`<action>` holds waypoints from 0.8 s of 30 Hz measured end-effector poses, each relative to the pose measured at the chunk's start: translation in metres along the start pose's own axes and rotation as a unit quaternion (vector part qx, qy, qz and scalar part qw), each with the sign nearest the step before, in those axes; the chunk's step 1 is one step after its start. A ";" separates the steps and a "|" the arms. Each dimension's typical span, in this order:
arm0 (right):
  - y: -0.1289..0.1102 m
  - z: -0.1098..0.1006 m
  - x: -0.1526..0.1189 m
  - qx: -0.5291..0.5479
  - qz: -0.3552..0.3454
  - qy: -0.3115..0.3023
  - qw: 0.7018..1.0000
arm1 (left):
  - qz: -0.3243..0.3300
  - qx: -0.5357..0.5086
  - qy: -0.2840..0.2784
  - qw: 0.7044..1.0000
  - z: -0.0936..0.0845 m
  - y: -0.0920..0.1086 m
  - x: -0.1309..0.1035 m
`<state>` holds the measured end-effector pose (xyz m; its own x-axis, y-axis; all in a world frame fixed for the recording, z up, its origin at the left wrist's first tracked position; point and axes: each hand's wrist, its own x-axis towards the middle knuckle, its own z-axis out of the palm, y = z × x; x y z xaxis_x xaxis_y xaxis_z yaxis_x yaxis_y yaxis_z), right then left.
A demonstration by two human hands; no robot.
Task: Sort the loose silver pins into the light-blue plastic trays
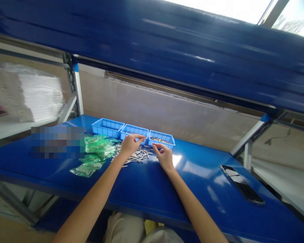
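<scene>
My left hand (131, 145) is above a loose pile of thin silvery metal pins (139, 156), thumb and fingers pinched together. Whatever sits in that pinch is too small to make out. To its right, my right hand (164, 156) is closed the same way, fingertips pointing at the left hand, and its contents cannot be made out. Behind the hands stand three blue plastic bins in a row. Dark and silvery metal pieces lie in the right bin (171, 145); the middle bin (134, 127) is partly hidden by my left hand. Nothing shows inside the left bin (107, 123).
Green-tinted clear plastic bags (97, 148) lie left of the pile, beside a blurred-out patch. A black phone (242, 184) rests at the right on the blue table (192, 189). A blue shelf beam (152, 44) crosses overhead; wrapped white stacks (40, 94) stand at the far left.
</scene>
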<state>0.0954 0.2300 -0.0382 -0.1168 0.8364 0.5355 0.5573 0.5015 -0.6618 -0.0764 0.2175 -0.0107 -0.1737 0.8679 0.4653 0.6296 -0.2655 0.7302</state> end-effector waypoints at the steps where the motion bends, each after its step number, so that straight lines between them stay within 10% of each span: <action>1: 0.001 0.000 0.000 -0.020 -0.007 -0.021 1.000 | -0.021 -0.007 0.045 0.999 -0.002 -0.001 0.004; 5: 0.007 -0.002 0.000 -0.084 -0.044 -0.114 0.989 | -0.063 -0.058 0.165 0.983 -0.009 -0.009 0.022; 17: -0.007 0.007 0.002 -0.196 -0.101 -0.180 0.959 | -0.057 -0.215 0.220 0.950 -0.012 0.008 0.023; 24: -0.009 0.014 0.002 -0.204 -0.082 -0.157 0.963 | -0.035 -0.247 0.107 0.962 0.011 0.029 -0.007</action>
<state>0.0781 0.2302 -0.0386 -0.4380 0.8114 0.3869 0.7793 0.5573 -0.2866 -0.0487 0.2089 0.0015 -0.3878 0.7983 0.4608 0.1829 -0.4234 0.8873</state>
